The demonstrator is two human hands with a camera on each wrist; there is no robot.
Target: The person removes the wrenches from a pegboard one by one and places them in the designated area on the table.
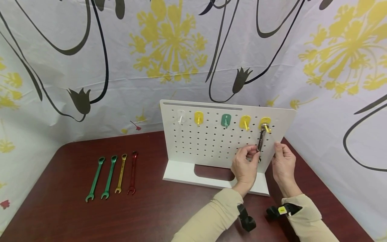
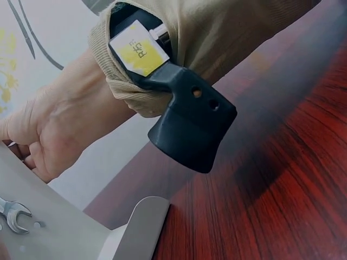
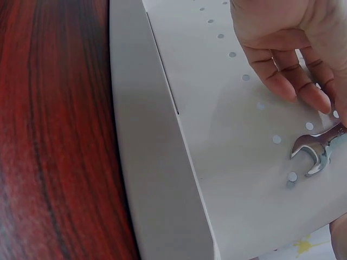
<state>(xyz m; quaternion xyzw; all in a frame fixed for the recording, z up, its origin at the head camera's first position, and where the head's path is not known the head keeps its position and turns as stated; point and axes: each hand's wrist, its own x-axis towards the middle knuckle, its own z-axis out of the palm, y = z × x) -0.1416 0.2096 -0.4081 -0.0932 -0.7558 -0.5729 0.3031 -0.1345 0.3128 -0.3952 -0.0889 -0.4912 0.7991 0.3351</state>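
A silver combination wrench (image 1: 261, 139) hangs against the white pegboard (image 1: 208, 144), its ring end at the rightmost yellow hook (image 1: 266, 123). My left hand (image 1: 245, 166) pinches the wrench's shank between thumb and fingers. Below those fingers the wrench's open end (image 3: 314, 151) points down, close to the board's face. At the board's right edge my right hand (image 1: 284, 164) grips the panel, thumb in front; its other fingers are partly hidden behind. In the left wrist view the right hand (image 2: 51, 135) shows at that edge.
Along the board's top are a white hook (image 1: 181, 117), yellow hooks (image 1: 198, 118) and a green hook (image 1: 225, 120). Two green wrenches (image 1: 96, 178), a yellow wrench (image 1: 121, 173) and a red wrench (image 1: 133, 173) lie on the dark red table (image 1: 169, 215). Patterned cloth (image 1: 121, 84) hangs behind.
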